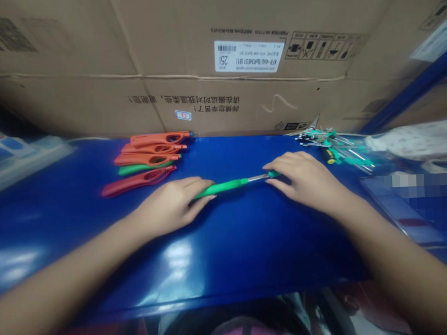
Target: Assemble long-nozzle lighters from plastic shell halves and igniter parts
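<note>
The left hand (175, 203) grips a green handle (224, 187) over a blue table (231, 256) as the right hand (305, 176) pinches a teal tip (273, 174) at its metal rod (257, 178), seemingly to keep both in line; orange handles (132, 160) left and teal parts (344, 157) right likely lie apart for easy reach

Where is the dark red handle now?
In the head view, the dark red handle lies at left on the table, between orange handles and the left hand.
</note>
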{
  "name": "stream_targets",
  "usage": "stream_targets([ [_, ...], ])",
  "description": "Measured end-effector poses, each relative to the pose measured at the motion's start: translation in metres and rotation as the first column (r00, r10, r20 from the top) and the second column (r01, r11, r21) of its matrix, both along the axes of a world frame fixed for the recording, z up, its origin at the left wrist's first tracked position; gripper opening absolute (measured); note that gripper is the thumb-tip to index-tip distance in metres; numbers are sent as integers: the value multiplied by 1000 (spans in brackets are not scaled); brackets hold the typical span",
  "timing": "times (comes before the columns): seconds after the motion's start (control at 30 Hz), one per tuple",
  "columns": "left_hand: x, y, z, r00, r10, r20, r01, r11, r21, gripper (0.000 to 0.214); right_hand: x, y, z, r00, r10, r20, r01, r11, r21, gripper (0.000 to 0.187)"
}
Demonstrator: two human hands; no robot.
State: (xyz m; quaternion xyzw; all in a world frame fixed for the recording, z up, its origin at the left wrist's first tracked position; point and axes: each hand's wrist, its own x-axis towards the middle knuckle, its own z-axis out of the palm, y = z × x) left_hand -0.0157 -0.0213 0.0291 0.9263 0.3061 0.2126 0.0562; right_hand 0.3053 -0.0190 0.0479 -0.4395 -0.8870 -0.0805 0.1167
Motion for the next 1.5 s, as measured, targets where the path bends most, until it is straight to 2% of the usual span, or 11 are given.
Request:
stream_targets([
  [0.27, 1, -2, -2, 999, -38, 0, 38, 999, -37, 28, -8, -3, -2, 979, 193, -70, -192, 981, 19, 18],
  [0.5, 9, -16, -9, 996, -85, 21, 87, 987, -135, 27, -25, -15, -15, 903, 397, -165, -398, 917, 28, 29],
  [0.73, 11, -14, -1, 987, 25, 162, 19, 964, -265, 24, -21, -12, -7, 934, 322, -157, -324, 946, 12, 30],
  [0.8, 12, -14, 2, 979, 91, 185, -4, 907, -421, 24, -21, -12, -5, 931, 339, -136, -339, 940, 24, 25],
  [0.9, 13, -13, 6, 968, 155, 197, 22, 732, -681, 28, -22, -14, -6, 909, 398, -121, -392, 917, 75, 23],
  [0.97, 14, -14, 7, 965, 164, 204, 58, 625, -778, 35, -24, -16, -8, 901, 421, -109, -409, 906, 112, 23],
  [1.03, 16, -16, 7, 966, 157, 207, 75, 596, -799, 37, -25, -18, -11, 899, 428, -96, -415, 901, 128, 22],
  [1.1, 17, -18, 6, 969, 138, 206, 70, 647, -759, 33, -26, -19, -12, 900, 426, -93, -414, 902, 122, 23],
  [1.27, 15, -27, 3, 987, 1, 159, 62, 917, -394, 21, -29, -24, -15, 905, 410, -115, -407, 912, 52, 25],
  [1.33, 14, -28, 0, 989, -47, 138, 85, 956, -279, 20, -30, -25, -17, 907, 405, -113, -404, 914, 34, 25],
  [1.5, 13, -27, -6, 997, -76, -12, 74, 988, -135, 28, -31, -21, -23, 926, 357, -123, -367, 927, -73, 23],
])
